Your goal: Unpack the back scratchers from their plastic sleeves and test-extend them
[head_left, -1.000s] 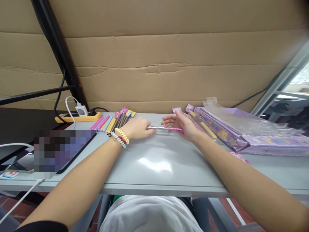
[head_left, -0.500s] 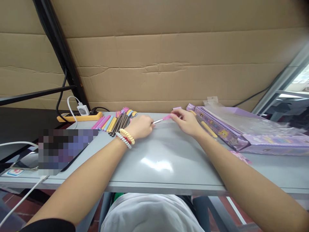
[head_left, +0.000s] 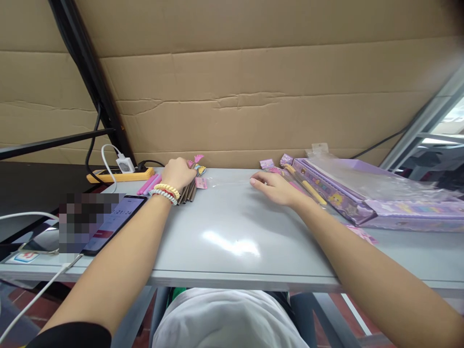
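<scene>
My left hand [head_left: 179, 175], with beaded bracelets at the wrist, is curled over a bundle of brown metal rods [head_left: 187, 193] with hand-shaped tops [head_left: 198, 166], like small back scratchers. Its fingertips are hidden among them. A clear plastic bag [head_left: 228, 182] with a pink label [head_left: 201, 183] lies across the table between my hands. My right hand [head_left: 274, 187] rests at the bag's right end, thumb and fingers pinched there. Just beyond that hand lie wrapped back scratchers [head_left: 286, 178] with purple header cards [head_left: 267, 164] and a yellow handle [head_left: 313, 193].
A purple box [head_left: 362, 212] with clear plastic film [head_left: 366, 179] stands at the right. Pink handles [head_left: 149, 184] lie left of the bundle. Further left are a phone [head_left: 119, 222], a yellow power strip [head_left: 145, 173] and a white cable [head_left: 39, 295]. Cardboard [head_left: 232, 125] lines the back.
My left hand has moved left from the table's middle onto the bundle. The silver rod with a pink end is gone from between my hands. My right hand has shifted slightly left and down.
</scene>
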Motion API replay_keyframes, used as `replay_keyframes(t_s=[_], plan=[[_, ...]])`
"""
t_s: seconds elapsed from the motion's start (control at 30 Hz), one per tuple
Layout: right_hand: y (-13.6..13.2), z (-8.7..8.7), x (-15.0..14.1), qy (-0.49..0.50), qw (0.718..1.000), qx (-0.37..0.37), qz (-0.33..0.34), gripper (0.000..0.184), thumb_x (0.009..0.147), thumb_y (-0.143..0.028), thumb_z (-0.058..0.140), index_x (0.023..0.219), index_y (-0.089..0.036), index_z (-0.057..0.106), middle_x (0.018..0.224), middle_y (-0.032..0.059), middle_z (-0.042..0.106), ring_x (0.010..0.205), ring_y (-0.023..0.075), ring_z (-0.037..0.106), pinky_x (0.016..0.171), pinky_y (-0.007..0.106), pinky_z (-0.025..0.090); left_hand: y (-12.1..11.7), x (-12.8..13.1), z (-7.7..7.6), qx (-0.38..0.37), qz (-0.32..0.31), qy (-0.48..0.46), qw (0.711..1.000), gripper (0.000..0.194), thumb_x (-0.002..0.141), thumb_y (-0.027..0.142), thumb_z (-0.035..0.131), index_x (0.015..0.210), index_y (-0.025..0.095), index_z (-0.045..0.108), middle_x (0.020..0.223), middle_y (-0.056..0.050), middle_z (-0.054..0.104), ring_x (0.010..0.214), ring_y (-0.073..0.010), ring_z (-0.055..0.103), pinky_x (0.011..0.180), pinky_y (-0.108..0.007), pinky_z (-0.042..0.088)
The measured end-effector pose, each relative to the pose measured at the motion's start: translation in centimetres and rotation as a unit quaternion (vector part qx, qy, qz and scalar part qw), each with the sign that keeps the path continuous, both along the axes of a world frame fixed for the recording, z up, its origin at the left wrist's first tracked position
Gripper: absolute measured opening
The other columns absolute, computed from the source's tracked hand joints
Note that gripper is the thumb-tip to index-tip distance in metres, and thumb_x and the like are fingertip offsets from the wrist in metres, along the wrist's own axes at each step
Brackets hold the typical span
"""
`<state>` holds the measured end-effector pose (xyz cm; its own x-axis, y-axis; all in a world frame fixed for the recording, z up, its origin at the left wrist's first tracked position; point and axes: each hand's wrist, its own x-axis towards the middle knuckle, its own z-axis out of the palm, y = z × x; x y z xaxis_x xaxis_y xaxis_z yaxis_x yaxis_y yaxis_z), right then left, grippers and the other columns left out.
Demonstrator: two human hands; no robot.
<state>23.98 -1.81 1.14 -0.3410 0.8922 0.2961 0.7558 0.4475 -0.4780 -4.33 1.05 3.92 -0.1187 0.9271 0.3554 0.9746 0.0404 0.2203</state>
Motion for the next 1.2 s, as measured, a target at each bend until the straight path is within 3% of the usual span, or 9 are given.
replay_keyframes(t_s=[0.13, 0.3, 0.53, 0.7, 0.83, 0.97, 1.1, 1.2], plan=[[-0.2, 0.1, 0.0, -0.014, 1.0, -0.018, -0.002, 0.043, 0.091, -0.051, 0.039, 0.098, -0.017, 0.063, 0.105, 0.0088, 0.068, 0.095, 0.0224, 0.06, 0.08, 0.033, 0.044, -0.1, 1.3, -0.7, -0.032, 0.021, 0.029, 0.999, 0.033, 0.075, 0.035, 0.055, 0.097, 0.015, 0.069, 0.097, -0.019, 0.07, 0.092, -0.0332, 0.065, 0.071, -0.037, 0.051], [-0.3, 0.1, -0.1, -0.025, 0.999, -0.024, 0.001, 0.044, 0.091, -0.053, 0.038, 0.097, -0.017, 0.064, 0.103, 0.0083, 0.068, 0.095, 0.022, 0.06, 0.081, 0.033, 0.044, 0.3, 2.1, -1.7, -0.061, 0.033, 0.071, 0.995, 0.034, 0.075, 0.034, 0.057, 0.1, 0.014, 0.067, 0.104, -0.02, 0.067, 0.098, -0.0324, 0.065, 0.076, -0.037, 0.051], [0.0, -0.1, 0.0, -0.031, 0.999, -0.002, -0.011, 0.04, 0.087, -0.051, 0.046, 0.094, -0.017, 0.065, 0.097, 0.0077, 0.068, 0.085, 0.0198, 0.061, 0.077, 0.032, 0.045, 0.1, 2.4, -1.6, -0.085, 0.013, 0.085, 0.993, 0.035, 0.078, 0.032, 0.054, 0.107, 0.014, 0.066, 0.103, -0.02, 0.068, 0.098, -0.0308, 0.065, 0.076, -0.035, 0.051], [1.0, -1.3, 0.3, -0.072, 0.997, 0.013, -0.023, 0.048, 0.087, -0.051, 0.047, 0.114, -0.015, 0.063, 0.121, 0.0118, 0.063, 0.109, 0.0247, 0.058, 0.094, 0.036, 0.044, 0.0, 2.5, -1.6, -0.085, 0.01, 0.083, 0.993, 0.038, 0.078, 0.036, 0.055, 0.108, 0.016, 0.065, 0.105, -0.019, 0.068, 0.098, -0.0308, 0.064, 0.076, -0.036, 0.051], [2.3, -2.6, -0.1, -0.138, 0.99, 0.026, -0.005, 0.06, 0.09, -0.05, 0.043, 0.132, -0.009, 0.053, 0.14, 0.0165, 0.049, 0.132, 0.0263, 0.042, 0.111, 0.037, 0.031, 0.0, 2.5, -1.5, -0.08, 0.008, 0.084, 0.993, 0.038, 0.076, 0.039, 0.056, 0.104, 0.016, 0.067, 0.103, -0.018, 0.068, 0.098, -0.0309, 0.064, 0.074, -0.035, 0.051], [3.0, -3.3, -0.9, -0.193, 0.981, 0.004, 0.003, 0.068, 0.091, -0.053, 0.037, 0.141, -0.007, 0.043, 0.15, 0.0174, 0.035, 0.141, 0.0292, 0.028, 0.114, 0.043, 0.023, 0.0, 2.4, -1.4, -0.086, 0.004, 0.084, 0.993, 0.035, 0.077, 0.035, 0.054, 0.104, 0.016, 0.066, 0.104, -0.019, 0.069, 0.099, -0.0303, 0.065, 0.075, -0.035, 0.051], [2.7, -2.9, -1.2, -0.216, 0.976, -0.039, 0.005, 0.065, 0.091, -0.057, 0.035, 0.138, -0.014, 0.047, 0.145, 0.015, 0.043, 0.136, 0.0317, 0.036, 0.109, 0.048, 0.027, 0.1, 2.2, -1.3, -0.086, 0.002, 0.076, 0.993, 0.036, 0.076, 0.032, 0.053, 0.104, 0.014, 0.066, 0.106, -0.021, 0.068, 0.099, -0.0321, 0.064, 0.075, -0.036, 0.051], [2.1, -1.9, -1.2, -0.236, 0.971, -0.026, -0.008, 0.058, 0.089, -0.055, 0.041, 0.127, -0.013, 0.056, 0.133, 0.0165, 0.055, 0.124, 0.0327, 0.048, 0.101, 0.044, 0.035, 0.2, 2.1, -1.4, -0.088, 0.003, 0.067, 0.994, 0.036, 0.074, 0.029, 0.054, 0.103, 0.013, 0.067, 0.106, -0.022, 0.067, 0.098, -0.0324, 0.064, 0.074, -0.037, 0.051]])
